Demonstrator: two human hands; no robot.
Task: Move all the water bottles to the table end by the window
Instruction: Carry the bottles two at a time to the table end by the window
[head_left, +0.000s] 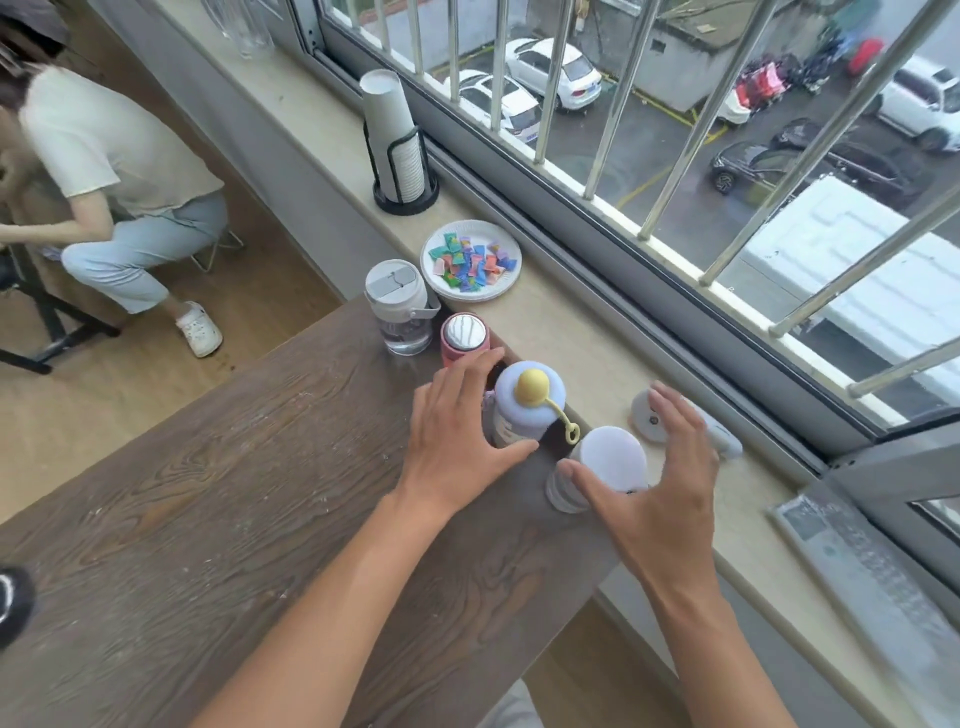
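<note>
Several bottles stand in a row at the end of the dark wooden table (234, 493) beside the window sill. A clear bottle with a grey lid (399, 306) is farthest, then a pink bottle with a silver cap (465, 335). A lilac bottle with a yellow knob and strap (527, 400) and a white-capped bottle (608, 462) stand nearest. My left hand (457, 441) hovers with spread fingers just left of the lilac bottle, thumb near its base. My right hand (660, 488) is spread around the white-capped bottle, holding nothing.
On the sill (582, 343) sit a paper plate of wrapped sweets (470, 262), a stack of paper cups in a black holder (397, 145) and a white gadget (649, 415). A person (104, 182) sits at far left. A dark object (15, 603) lies at the table's left edge.
</note>
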